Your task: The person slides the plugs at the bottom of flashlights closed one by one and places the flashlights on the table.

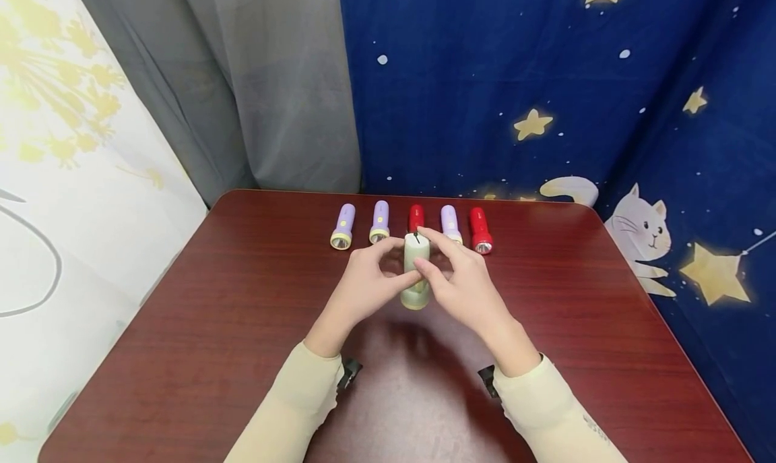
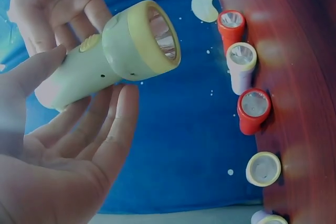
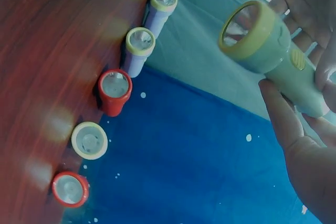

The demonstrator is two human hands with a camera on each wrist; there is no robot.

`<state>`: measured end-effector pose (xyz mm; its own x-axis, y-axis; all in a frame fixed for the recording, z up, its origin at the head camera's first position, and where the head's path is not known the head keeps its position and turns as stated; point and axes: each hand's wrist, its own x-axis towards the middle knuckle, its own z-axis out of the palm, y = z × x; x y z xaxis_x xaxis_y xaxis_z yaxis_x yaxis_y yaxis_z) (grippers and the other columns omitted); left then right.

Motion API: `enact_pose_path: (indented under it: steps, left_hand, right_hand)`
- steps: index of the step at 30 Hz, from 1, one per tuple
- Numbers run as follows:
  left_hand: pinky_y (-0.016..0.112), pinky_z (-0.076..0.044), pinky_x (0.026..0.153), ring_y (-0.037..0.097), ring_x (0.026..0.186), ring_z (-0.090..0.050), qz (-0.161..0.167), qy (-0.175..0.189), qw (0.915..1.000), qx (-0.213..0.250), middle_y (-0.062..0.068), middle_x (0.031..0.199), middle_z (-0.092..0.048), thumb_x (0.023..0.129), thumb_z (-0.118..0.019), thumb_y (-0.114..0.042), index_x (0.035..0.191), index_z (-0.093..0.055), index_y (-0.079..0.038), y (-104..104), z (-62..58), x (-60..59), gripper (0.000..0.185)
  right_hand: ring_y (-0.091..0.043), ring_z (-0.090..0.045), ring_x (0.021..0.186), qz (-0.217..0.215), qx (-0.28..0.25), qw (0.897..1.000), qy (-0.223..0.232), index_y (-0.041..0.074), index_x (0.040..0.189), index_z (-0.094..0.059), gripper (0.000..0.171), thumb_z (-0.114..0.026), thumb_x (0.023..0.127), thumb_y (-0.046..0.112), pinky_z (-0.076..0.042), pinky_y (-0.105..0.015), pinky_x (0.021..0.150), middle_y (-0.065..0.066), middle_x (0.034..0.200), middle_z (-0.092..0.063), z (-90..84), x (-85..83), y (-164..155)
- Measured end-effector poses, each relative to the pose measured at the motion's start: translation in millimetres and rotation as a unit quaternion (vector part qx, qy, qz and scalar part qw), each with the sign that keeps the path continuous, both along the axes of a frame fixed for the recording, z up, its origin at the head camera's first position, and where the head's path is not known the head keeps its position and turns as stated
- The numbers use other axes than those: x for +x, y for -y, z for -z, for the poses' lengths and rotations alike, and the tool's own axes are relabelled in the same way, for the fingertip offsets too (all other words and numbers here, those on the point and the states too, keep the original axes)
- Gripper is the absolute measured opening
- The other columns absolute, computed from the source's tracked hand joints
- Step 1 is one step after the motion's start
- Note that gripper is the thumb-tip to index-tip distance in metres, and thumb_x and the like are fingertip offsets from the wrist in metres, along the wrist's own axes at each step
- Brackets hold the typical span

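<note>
A pale green flashlight (image 1: 413, 255) with a yellow rim is held above the table, its lens end toward me. My left hand (image 1: 359, 284) pinches its left side between thumb and fingers. From the other side my right hand (image 1: 471, 286) grips it too, thumb near the top of the body. A short black cord shows at the tail end. In the left wrist view the flashlight (image 2: 89, 74) shows its yellow switch and silvery reflector; my left fingers (image 2: 123, 124) lie beneath it. The right wrist view shows the flashlight (image 3: 286, 59) with my right hand (image 3: 310, 166) below it.
Along the back of the dark red table (image 1: 242, 281) lies a row of flashlights: lilac ones (image 1: 344, 222) (image 1: 380, 219) (image 1: 449, 220) and red ones (image 1: 416, 215) (image 1: 480, 227). Behind hang a grey curtain (image 1: 291, 79) and a blue starry curtain (image 1: 455, 99).
</note>
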<state>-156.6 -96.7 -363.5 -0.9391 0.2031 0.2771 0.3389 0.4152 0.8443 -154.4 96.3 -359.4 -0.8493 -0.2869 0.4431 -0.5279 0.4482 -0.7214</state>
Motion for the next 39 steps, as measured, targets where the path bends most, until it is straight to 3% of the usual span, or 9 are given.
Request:
enact_pose_path:
  steps: [7,18,30,39]
  left_hand:
    - [0.04,-0.065,0.092,0.019,0.1,-0.079,0.009,0.03,0.9995,0.005,0.007,0.115,-0.08,0.087,-0.088,-0.018,0.126,-0.074,-0.009,2.4,-0.8,0.5,0.042]
    - [0.04,-0.064,0.092,0.019,0.102,-0.079,0.02,0.035,0.9992,0.006,0.006,0.115,-0.08,0.088,-0.085,-0.013,0.127,-0.074,-0.01,4.2,-1.3,1.5,0.04]
    - [0.036,-0.065,0.09,0.019,0.105,-0.077,0.04,0.052,0.9978,-0.005,0.005,0.121,-0.078,0.091,-0.082,-0.013,0.132,-0.072,-0.01,2.3,-1.3,2.1,0.042]
    - [0.039,-0.064,0.09,0.014,0.097,-0.076,0.038,0.018,0.9981,-0.044,0.005,0.115,-0.08,0.09,-0.082,-0.013,0.131,-0.075,-0.01,-1.2,3.3,1.1,0.042]
  right_hand:
    - [-0.024,-0.079,0.105,-0.012,-0.005,0.999,0.033,0.02,0.15,-0.06,0.053,-0.076,0.1,0.02,-0.066,-0.037,0.085,-0.009,0.121,-0.075,2.7,2.5,-2.0]
    - [-0.021,-0.078,0.109,-0.015,0.004,0.999,0.041,0.022,0.144,-0.065,0.049,-0.079,0.097,0.022,-0.067,-0.034,0.081,-0.007,0.123,-0.075,1.1,1.1,-3.0]
    - [-0.02,-0.079,0.1,-0.006,0.015,1.0,-0.002,0.019,0.139,-0.068,0.048,-0.083,0.094,0.022,-0.067,-0.033,0.078,-0.006,0.115,-0.078,1.6,3.4,-2.4]
    - [-0.018,-0.08,0.089,0.007,0.032,0.999,-0.035,0.011,0.133,-0.071,0.041,-0.082,0.094,0.017,-0.067,-0.036,0.082,-0.009,0.107,-0.081,4.1,3.7,-3.0]
